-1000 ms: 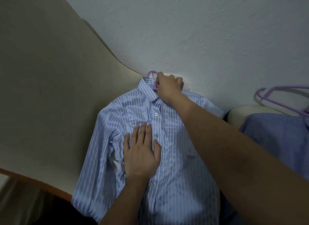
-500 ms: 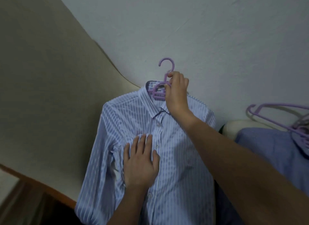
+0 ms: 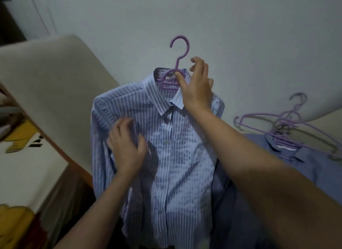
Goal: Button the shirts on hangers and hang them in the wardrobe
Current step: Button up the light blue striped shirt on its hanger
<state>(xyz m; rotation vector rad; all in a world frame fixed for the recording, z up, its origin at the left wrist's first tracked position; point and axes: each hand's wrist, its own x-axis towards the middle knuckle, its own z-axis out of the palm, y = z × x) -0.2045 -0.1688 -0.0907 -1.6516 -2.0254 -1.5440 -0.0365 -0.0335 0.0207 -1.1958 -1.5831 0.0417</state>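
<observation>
A blue-and-white striped shirt (image 3: 172,156) hangs buttoned on a purple hanger (image 3: 178,50), lifted in front of the white wall. My right hand (image 3: 197,87) holds the hanger at its neck, just above the collar, thumb and fingers pinching it. Against the shirt's chest on the left side lies my left hand (image 3: 125,146), fingers loosely bent and touching the fabric; it is blurred. The hanger's hook is free and points up.
At the right, a darker blue shirt (image 3: 299,167) lies on a surface with several purple hangers (image 3: 288,130) on top. A beige padded edge (image 3: 55,93) runs along the left. Cloth and yellow items (image 3: 20,135) lie at the lower left.
The shirt has been lifted upright on its hanger, whose hook now shows fully. My left hand slid up and left on the chest. The view swung left.
</observation>
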